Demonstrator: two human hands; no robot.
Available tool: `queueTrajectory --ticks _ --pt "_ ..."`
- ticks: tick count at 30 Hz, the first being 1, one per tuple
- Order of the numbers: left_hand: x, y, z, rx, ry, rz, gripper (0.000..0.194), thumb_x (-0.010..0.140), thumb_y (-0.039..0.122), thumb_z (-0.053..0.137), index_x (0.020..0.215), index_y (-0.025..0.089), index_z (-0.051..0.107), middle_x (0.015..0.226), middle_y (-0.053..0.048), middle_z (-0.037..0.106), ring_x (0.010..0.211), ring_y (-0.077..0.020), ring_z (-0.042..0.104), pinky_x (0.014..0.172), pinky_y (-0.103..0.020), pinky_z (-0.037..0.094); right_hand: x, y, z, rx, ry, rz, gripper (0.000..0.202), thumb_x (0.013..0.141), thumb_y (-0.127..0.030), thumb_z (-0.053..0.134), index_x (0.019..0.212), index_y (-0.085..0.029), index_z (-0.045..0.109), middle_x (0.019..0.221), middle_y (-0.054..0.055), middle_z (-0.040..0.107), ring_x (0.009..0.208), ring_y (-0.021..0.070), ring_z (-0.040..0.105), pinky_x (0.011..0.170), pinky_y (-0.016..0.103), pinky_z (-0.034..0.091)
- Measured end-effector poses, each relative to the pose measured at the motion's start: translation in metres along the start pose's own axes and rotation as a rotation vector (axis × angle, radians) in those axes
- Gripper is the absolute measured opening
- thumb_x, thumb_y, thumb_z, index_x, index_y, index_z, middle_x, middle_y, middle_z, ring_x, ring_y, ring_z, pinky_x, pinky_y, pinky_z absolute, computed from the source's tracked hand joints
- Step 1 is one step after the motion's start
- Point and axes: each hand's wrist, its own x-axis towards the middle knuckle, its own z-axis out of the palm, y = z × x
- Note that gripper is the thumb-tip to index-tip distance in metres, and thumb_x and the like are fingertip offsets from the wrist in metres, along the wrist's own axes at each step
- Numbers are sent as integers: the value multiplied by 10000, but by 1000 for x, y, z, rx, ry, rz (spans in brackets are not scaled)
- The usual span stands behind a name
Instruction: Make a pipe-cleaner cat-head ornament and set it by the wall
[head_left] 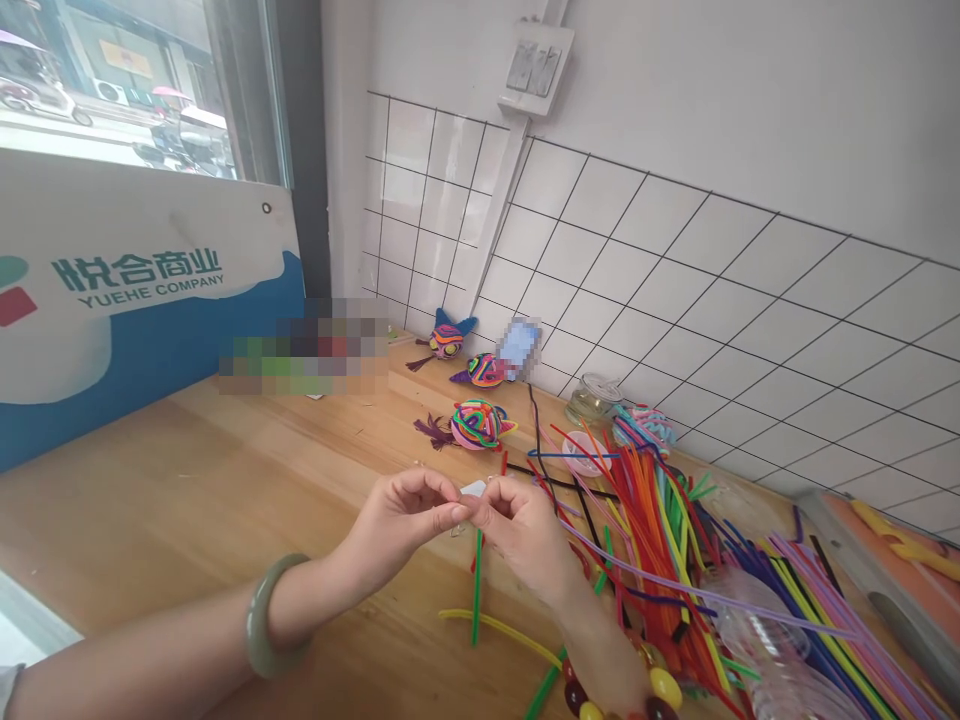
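left hand and right hand pinch a white piece, apparently working it, so the next move likely calls for steadiness.

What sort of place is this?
Probably a small craft workshop or shop facing a street: colorful fuzzy stems are spread across a wooden table, a striped ornament sits among others, and a scooter shows outside.
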Motion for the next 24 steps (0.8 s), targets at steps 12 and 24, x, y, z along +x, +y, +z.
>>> queueTrajectory --ticks 12,24 --pt "-4 8 0 -162 -270 -36 337 679 410 782 676 159 557 642 4 552 630 -119 534 624 -244 449 -2 -5 7 440 -221 220 539 515 -587 825 529 -192 458 415 -104 391 375 32 246 409 227 138" --pt "3 -3 -10 -204 -333 -62 243 688 349 791 665 161 640 628 -4 623 660 -128 565 697 -266 435 4 3 -3 500 -234 173 538 587 -611 787 562 -180 467 452 -88 421 393 28 261 422 216 149"
